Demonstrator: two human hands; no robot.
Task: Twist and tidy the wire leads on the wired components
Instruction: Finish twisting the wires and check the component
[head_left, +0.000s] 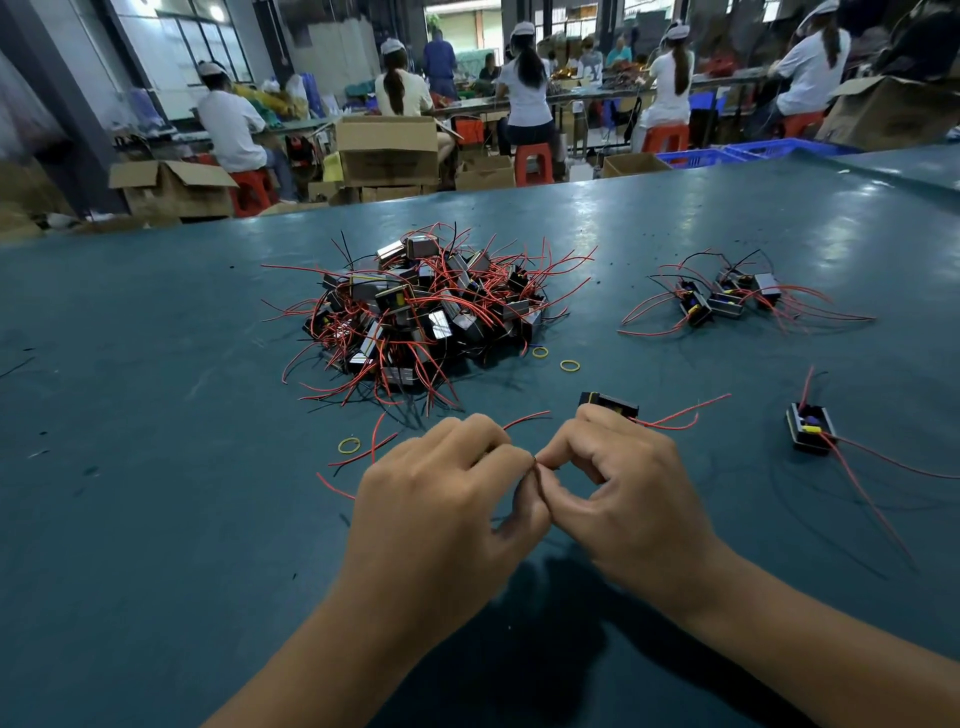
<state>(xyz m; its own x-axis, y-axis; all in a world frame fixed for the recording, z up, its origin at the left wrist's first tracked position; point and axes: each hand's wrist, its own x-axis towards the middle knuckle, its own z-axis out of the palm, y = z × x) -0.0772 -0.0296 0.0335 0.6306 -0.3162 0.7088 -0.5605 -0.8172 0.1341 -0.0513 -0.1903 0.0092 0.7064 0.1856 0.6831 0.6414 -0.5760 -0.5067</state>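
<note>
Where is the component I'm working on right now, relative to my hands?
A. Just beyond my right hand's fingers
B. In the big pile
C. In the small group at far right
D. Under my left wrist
A: the black component sits just past the right hand, its red leads trailing out to the right, while both hands pinch a thin lead end between them; the left hand is beside it.

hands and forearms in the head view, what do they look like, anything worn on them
Both the left hand and the right hand are bare: no gloves, rings, watch or wrist strap show. The forearms are bare too, right down to the bottom edge of the picture, so no sleeve is in view. No marks or tape show on them. The fingernails are mostly turned away and cannot be judged.
</note>
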